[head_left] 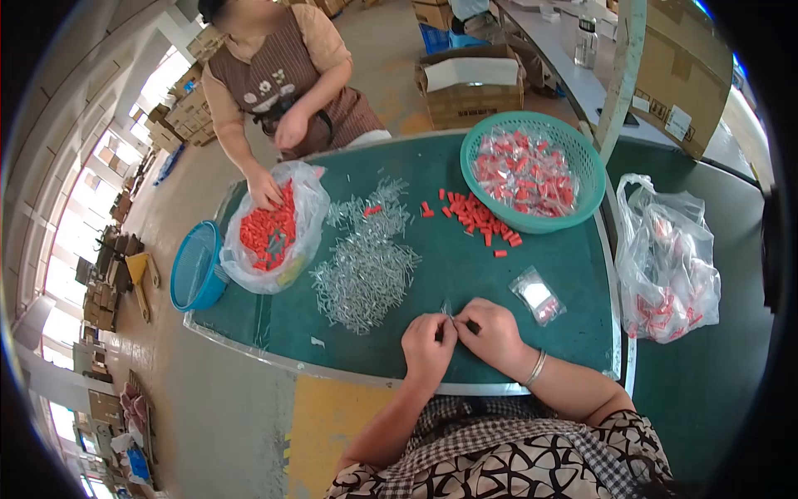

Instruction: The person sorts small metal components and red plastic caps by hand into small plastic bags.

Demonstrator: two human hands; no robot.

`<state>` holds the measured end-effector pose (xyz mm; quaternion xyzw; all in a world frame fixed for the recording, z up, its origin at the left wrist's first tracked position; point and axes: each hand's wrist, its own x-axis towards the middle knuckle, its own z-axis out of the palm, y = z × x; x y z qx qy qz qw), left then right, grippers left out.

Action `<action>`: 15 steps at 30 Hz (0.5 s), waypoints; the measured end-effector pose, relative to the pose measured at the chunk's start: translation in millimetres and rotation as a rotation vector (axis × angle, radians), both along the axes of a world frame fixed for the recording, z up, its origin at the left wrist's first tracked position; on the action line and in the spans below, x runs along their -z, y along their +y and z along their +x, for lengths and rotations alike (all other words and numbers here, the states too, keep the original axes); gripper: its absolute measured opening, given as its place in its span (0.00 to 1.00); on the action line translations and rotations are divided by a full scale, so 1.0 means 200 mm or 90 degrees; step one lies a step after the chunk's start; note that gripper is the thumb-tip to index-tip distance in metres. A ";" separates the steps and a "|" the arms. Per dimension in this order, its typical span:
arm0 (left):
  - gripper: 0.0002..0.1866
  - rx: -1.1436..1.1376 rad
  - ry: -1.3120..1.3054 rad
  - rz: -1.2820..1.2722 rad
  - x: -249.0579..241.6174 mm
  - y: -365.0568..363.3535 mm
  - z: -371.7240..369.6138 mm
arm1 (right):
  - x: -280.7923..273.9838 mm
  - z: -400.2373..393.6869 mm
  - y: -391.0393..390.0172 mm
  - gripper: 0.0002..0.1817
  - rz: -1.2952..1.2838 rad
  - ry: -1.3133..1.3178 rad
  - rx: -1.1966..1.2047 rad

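Observation:
At the front edge of the green table [357, 353], my left hand [426, 351] and my right hand [494, 337] meet with fingertips pinched together. Between them shows the top of a small clear plastic bag [447, 308]; its contents are hidden by my fingers. To the right of my right hand lies a stack of clear bags [536, 293] with a little red showing. A large pile of shiny metal screws or pins [366, 283] spreads to the left of my hands. Farther back are loose red plastic plugs [474, 214].
A green basket [594, 179] of filled bags stands at the back right. Across the table, a person [287, 83] reaches into a plastic bag [312, 224] of red plugs. A blue basket [176, 279] is at left; a carrier bag [702, 274] is at right.

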<state>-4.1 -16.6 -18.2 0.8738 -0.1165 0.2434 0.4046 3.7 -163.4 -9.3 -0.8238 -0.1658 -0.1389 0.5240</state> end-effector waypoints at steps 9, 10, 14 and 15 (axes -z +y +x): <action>0.05 0.021 -0.067 0.093 -0.01 0.04 0.03 | -0.04 0.01 -0.03 0.04 -0.056 -0.023 0.055; 0.05 0.018 -0.068 0.126 -0.01 0.05 0.03 | -0.04 0.02 -0.03 0.04 -0.053 -0.030 0.074; 0.03 -0.002 0.181 -0.145 -0.01 0.02 0.01 | -0.05 0.04 -0.05 0.04 -0.046 -0.057 0.075; 0.03 0.012 0.230 -0.226 -0.05 -0.02 0.01 | -0.05 0.03 -0.05 0.04 -0.044 -0.067 0.058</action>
